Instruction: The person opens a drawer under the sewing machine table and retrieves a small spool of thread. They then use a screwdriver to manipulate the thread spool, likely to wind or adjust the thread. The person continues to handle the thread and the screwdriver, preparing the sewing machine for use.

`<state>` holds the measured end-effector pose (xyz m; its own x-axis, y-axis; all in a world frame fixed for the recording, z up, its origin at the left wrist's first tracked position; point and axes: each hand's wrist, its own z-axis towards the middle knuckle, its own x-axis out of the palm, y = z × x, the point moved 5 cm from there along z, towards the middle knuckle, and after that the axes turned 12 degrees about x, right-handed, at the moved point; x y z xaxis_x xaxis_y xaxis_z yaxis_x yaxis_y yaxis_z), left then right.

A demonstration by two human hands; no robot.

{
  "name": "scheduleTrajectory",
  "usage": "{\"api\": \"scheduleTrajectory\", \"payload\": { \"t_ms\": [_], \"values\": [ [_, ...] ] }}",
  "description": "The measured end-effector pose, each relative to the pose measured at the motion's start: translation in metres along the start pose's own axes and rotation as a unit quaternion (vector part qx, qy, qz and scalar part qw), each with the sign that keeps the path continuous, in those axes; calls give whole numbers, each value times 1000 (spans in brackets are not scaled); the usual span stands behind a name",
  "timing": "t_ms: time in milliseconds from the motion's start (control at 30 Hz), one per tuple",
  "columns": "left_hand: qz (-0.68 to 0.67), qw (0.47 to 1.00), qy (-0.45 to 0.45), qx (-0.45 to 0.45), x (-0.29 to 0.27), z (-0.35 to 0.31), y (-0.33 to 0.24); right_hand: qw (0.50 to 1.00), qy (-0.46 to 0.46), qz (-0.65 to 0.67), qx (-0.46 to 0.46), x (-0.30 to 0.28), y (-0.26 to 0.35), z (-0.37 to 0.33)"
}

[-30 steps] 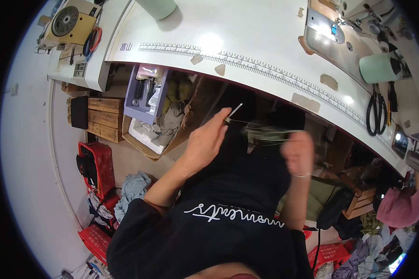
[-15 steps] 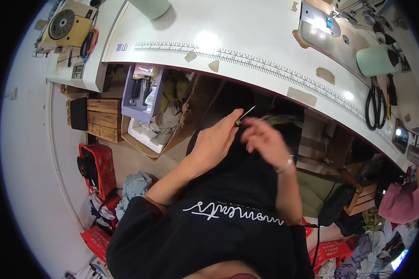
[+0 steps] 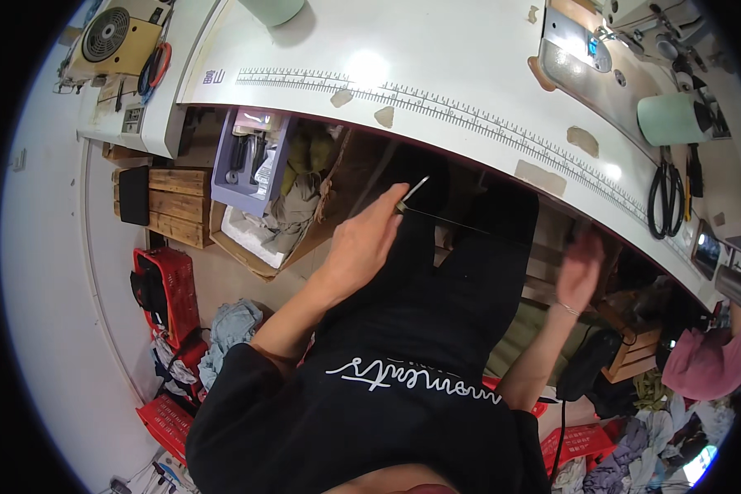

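Observation:
My left hand is closed round a small, thin tool with a pale pointed blade; the fingers hide the rest, so its exact kind cannot be made out. From beside those fingertips a fine thread runs taut to the right across my dark trousers. It fades from sight just short of my right hand, in line with its fingers. The right hand, smeared by motion, is held out below the table's front edge, apart from the left. Above both hands lies the white sewing table, with a ruler scale along its front.
Beneath the table at left are a purple tray and a cardboard box with cloth. A sewing machine's metal plate, a green thread cone and black scissors sit at right. A red basket stands lower left.
My right hand has swung away from the left, out to the right, and the thread now stretches between them. The left hand has shifted slightly left, still gripping the bladed tool.

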<state>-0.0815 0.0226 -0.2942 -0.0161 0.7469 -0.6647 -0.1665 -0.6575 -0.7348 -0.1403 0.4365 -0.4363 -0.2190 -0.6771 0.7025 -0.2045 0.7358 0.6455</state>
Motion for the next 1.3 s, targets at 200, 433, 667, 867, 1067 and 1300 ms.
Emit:
{"api": "scheduleTrajectory", "payload": {
  "t_ms": [200, 433, 667, 867, 1067, 1300],
  "values": [
    [-23, 999, 49, -2, 11, 10, -23, 765, 299, -503, 269, 225, -125, -51],
    [12, 998, 0, -56, -19, -4, 12, 960, -41, 268, 65, -31, -11, -2],
    [-2, 1000, 2, -22, -7, 0, 2, 994, -79, 72, 10, -49, 13, -2],
    [-23, 999, 32, 11, 8, 9, -22, 766, 311, -474, 303, 229, -126, -51],
    [9, 1000, -11, -25, -20, -4, 8, 972, 3, 171, 160, 51, -47, -8],
    [-2, 1000, -6, -20, -11, -3, 8, 999, 12, 28, -21, -16, 35, 1]
  ]
}}
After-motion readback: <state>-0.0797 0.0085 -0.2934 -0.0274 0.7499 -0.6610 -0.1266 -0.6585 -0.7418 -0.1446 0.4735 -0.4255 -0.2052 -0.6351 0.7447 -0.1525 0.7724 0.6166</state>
